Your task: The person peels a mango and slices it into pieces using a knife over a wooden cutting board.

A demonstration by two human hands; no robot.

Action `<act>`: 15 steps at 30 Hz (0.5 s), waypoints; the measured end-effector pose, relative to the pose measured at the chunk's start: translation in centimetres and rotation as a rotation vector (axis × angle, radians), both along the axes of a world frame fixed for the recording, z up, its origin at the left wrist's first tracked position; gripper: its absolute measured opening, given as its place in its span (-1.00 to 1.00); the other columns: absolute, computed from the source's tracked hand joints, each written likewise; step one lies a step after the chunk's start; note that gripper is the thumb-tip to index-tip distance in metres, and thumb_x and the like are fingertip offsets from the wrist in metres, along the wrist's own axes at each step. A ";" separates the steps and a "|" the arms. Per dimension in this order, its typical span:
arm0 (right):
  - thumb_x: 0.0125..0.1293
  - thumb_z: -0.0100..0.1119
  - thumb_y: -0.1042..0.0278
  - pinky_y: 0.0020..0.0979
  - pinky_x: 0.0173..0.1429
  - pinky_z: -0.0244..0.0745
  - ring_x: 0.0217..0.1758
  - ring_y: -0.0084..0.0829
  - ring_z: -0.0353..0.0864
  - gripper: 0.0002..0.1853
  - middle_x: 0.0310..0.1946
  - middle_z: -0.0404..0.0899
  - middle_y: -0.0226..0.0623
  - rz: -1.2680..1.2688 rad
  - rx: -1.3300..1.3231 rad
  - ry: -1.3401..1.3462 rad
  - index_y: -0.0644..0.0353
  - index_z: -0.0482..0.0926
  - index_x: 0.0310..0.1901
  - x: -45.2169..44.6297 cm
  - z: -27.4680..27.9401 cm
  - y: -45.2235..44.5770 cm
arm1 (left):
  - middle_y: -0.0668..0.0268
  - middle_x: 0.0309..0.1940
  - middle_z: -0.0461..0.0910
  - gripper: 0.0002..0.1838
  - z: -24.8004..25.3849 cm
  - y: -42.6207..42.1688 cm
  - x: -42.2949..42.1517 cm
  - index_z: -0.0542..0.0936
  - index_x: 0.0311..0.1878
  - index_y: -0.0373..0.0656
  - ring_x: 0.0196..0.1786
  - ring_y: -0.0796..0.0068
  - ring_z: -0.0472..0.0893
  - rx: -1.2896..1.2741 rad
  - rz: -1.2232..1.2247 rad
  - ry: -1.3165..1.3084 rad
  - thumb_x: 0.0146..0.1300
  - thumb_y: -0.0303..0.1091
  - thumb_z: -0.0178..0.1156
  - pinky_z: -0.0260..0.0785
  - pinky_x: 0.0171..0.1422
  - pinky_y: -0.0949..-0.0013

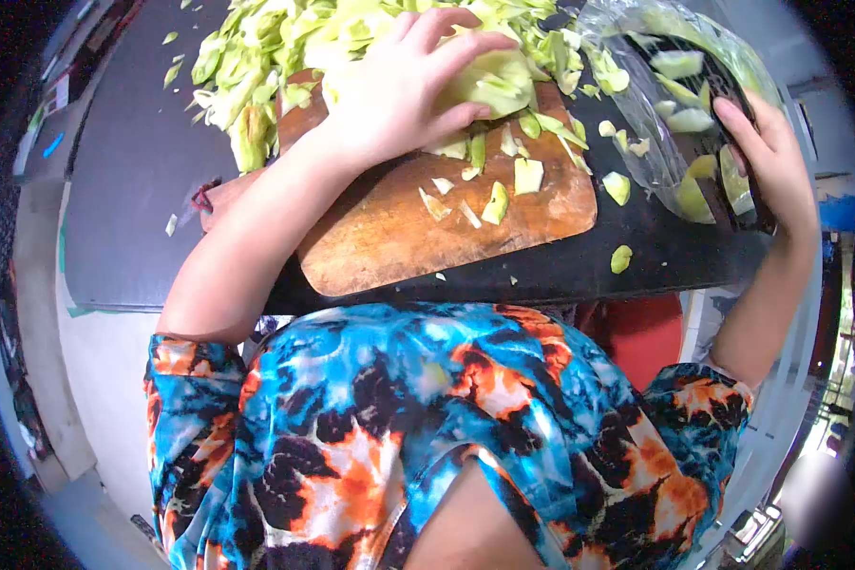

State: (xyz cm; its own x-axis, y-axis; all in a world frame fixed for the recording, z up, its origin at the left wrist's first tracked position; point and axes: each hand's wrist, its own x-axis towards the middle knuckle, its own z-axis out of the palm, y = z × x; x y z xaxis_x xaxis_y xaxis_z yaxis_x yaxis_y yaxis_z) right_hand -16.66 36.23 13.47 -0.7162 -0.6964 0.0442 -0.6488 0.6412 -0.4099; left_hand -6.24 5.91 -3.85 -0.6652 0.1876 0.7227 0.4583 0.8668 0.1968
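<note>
My left hand point(404, 90) lies palm down, fingers apart, on a heap of pale green slices point(247, 71) that covers the far part of a wooden cutting board point(389, 233). On the right, my right hand point(774, 157) grips the edge of a dark flat object point(708, 176), thumb on top and the other fingers mostly hidden. What kind of object it is, I cannot tell. Several green pieces lie on or against it. A clear plastic bag point(627, 133) sits beside it, partly overlapped.
The black table point(123, 199) runs under everything, its near edge close to my body. Loose scraps, such as a green piece point(620, 258), are scattered right of the board. A board handle point(226, 197) with a dark red cord points left. Something red point(641, 332) stands below the table edge.
</note>
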 end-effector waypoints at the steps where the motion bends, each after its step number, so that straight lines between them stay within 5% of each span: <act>1: 0.40 0.03 0.11 -0.61 -0.37 0.22 -0.45 -0.73 0.31 -0.68 -0.43 0.48 -0.54 -0.078 0.031 -0.062 0.23 0.56 -0.11 0.9 0.4 0.9 | 0.18 0.13 0.38 -0.33 0.3 0.2 0.2 0.43 0.22 0.14 0.08 0.09 0.43 -0.063 0.008 0.015 -0.02 -0.10 0.40 0.36 0.18 0.14; 3: 0.38 0.07 0.09 -0.59 -0.46 0.18 -0.52 -0.72 0.27 -0.66 -0.46 0.46 -0.55 -0.246 0.041 -0.004 0.24 0.56 -0.12 2.5 -0.8 1.4 | 0.20 0.06 0.42 -0.51 0.4 0.6 0.3 0.55 0.06 0.18 0.06 0.11 0.43 -0.046 0.021 0.018 -0.02 -0.18 0.40 0.37 0.14 0.16; 5: 0.36 0.10 0.09 -0.59 -0.50 0.16 -0.55 -0.72 0.26 -0.65 -0.49 0.45 -0.55 -0.209 -0.030 0.042 0.26 0.57 -0.11 3.1 -3.0 2.3 | 0.21 0.02 0.43 -0.60 0.6 0.4 0.5 0.60 -0.03 0.14 0.04 0.12 0.44 -0.059 0.036 0.007 0.00 -0.22 0.39 0.37 0.12 0.18; 6: 0.36 0.11 0.12 -0.57 -0.50 0.17 -0.55 -0.71 0.27 -0.66 -0.52 0.43 -0.53 -0.160 -0.035 0.048 0.26 0.57 -0.10 3.1 -3.5 2.6 | 0.34 -0.10 0.44 -0.71 0.5 0.6 0.4 0.63 -0.17 0.12 -0.06 0.24 0.43 -0.060 0.066 0.078 -0.02 -0.40 0.35 0.41 -0.02 0.29; 9: 0.34 0.13 0.18 -0.51 -0.50 0.20 -0.55 -0.67 0.31 -0.68 -0.58 0.40 -0.47 -0.083 -0.080 0.001 0.29 0.57 -0.09 3.3 -5.2 3.2 | 0.34 -0.20 0.48 -0.76 -0.3 -0.6 0.1 0.64 -0.20 0.08 -0.09 0.27 0.45 0.036 0.047 -0.008 0.01 -0.37 0.34 0.41 -0.07 0.30; 13: 0.33 0.14 0.17 -0.48 -0.48 0.25 -0.57 -0.62 0.36 -0.65 -0.64 0.40 -0.38 -0.181 -0.130 -0.137 0.32 0.55 -0.06 4.0 -6.6 2.7 | 0.45 -0.48 0.55 -0.84 -1.4 -2.3 0.1 0.62 -0.17 -0.21 -0.41 0.66 0.46 0.992 0.040 -0.209 0.30 -0.32 0.20 0.32 -0.24 0.51; 15: 0.31 0.15 0.17 -0.44 -0.45 0.29 -0.57 -0.55 0.39 -0.65 -0.64 0.40 -0.32 -0.170 -0.180 -0.118 0.32 0.55 -0.07 4.4 -6.8 2.3 | 0.53 -0.47 0.53 -0.80 -1.7 -4.5 0.0 0.62 -0.15 -0.24 -0.44 0.79 0.38 1.113 0.112 -0.170 0.33 -0.30 0.19 0.23 -0.32 0.61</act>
